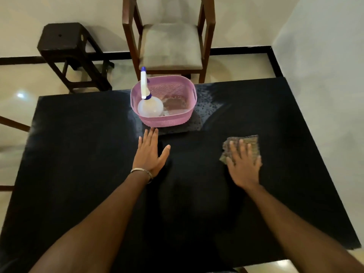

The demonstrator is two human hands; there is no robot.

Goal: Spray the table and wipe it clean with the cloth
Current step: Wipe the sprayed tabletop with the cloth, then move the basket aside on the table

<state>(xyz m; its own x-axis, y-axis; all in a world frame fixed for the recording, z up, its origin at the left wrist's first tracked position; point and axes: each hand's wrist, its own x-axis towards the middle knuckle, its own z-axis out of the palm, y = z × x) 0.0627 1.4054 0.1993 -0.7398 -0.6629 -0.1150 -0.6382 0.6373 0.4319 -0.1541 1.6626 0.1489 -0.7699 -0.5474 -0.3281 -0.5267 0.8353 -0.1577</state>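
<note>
Both forearms come into the picture from the near edge of the table (78, 174), and I take the pink basket (167, 119) at the far middle of the table as my landmark. My left hand (148, 154) lies flat on the dark top just in front of the basket, fingers straight and together, holding nothing; a bracelet (141, 172) sits at its wrist. My right hand (243, 164) is in front of the basket and well to its right, fingers spread and straight, pressing down on the cloth (248, 142), which lies flat on the table under the palm. It presses and does not pinch. The spray bottle (149, 107) stands inside the basket, at its left side, with the white and blue nozzle pointing up. Small drops show on the table just to the right of the basket, so I judge the spraying is done and the wiping is in hand. I expect the cloth is soft, thin and light, so it will fold or bunch if I push only one corner; a flat palm on its middle should move it best. The wet top may be slippery. Behind the basket stand a wooden chair (169, 46) and, further left, a dark stool (67, 42).
</note>
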